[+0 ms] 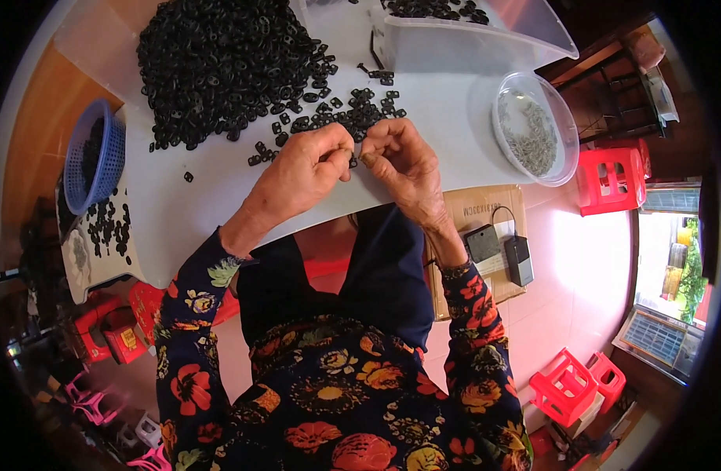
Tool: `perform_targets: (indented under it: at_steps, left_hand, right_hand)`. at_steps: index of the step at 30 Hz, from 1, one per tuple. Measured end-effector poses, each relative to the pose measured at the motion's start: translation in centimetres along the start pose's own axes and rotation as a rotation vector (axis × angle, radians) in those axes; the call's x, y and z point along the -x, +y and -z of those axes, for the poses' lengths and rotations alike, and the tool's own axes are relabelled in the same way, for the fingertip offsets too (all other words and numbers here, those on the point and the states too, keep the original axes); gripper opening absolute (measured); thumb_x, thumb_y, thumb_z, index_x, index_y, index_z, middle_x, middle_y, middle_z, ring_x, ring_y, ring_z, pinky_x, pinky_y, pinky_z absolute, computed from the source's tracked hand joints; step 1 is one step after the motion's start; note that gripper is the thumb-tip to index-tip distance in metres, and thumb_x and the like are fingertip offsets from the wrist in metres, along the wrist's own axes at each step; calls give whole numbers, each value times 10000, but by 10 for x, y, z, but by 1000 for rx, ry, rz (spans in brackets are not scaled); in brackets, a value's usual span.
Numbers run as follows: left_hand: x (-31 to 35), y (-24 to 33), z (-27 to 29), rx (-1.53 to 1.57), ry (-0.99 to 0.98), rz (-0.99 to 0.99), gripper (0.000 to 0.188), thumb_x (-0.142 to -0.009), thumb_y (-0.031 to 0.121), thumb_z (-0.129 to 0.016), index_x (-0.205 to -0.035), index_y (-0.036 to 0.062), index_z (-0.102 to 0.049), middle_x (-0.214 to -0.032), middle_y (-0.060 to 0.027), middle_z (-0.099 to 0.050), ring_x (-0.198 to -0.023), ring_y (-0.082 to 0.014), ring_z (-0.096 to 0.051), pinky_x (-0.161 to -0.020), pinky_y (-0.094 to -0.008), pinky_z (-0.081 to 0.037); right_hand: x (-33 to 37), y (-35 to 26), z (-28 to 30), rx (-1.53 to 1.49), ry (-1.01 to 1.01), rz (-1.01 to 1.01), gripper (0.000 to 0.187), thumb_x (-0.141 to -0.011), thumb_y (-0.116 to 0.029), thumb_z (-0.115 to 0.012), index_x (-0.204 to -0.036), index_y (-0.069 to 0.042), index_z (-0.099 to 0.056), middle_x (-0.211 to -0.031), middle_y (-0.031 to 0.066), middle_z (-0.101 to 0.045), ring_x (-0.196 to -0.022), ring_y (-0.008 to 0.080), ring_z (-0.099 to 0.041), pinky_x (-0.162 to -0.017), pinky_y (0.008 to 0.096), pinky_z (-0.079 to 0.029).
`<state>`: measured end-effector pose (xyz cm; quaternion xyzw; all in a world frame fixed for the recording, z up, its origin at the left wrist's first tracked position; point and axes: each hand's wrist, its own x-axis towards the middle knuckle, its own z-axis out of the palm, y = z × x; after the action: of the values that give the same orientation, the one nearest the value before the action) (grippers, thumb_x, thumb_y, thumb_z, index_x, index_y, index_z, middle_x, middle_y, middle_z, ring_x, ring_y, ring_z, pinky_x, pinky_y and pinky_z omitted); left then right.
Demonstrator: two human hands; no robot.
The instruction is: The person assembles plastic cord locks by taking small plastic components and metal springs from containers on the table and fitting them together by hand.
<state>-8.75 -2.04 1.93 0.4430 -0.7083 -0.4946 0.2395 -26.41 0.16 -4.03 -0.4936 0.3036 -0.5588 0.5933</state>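
Floral sleeves rise from the lower edge toward 2 hands meeting at the near edge of the white table (219, 188). Left hand (302, 173) and right hand (400, 161) pinch a small black part (353, 161) between their fingers. Beyond them lies a heap of black parts (219, 63); a clear bowl of small metal pieces (535, 129) sits to the right, a blue basket (98, 153) to the left.

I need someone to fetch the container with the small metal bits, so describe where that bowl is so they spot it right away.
Start at the white table with the big heap of black plastic pieces. Follow the table to its right edge, past the right hand. There sits a round clear plastic bowl; it alone holds small silvery grey pieces, whereas the clear tub and blue basket hold black ones.
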Motion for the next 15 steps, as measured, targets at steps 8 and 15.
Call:
perform_targets:
  at_steps: [8, 15]
  left_hand:
    - [2, -1, -3, -45, -5, -8, 67, -886, 56, -467, -878, -3, -497, -701, -49, -564, -677, -131, -633, -613, -259, -481]
    - [1, -2, -1, -65, 1, -20, 68, -886, 52, -461, -880, -4, -501, -700, -54, -564, -676, -136, -636, -617, -261, -483]
  right_hand:
    - [-1, 1, 0, 71, -20, -9, 258, -864, 37, -577, -1098, -6, -476, -908, 17, -575, -850, 77, -533, -802, 232, -441]
    - [1, 1, 0, 40, -17, -5, 256, -865, 35, -576, -1098, -3, -476, -905, 15, -572, -853, 76, -530, -801, 228, -440]
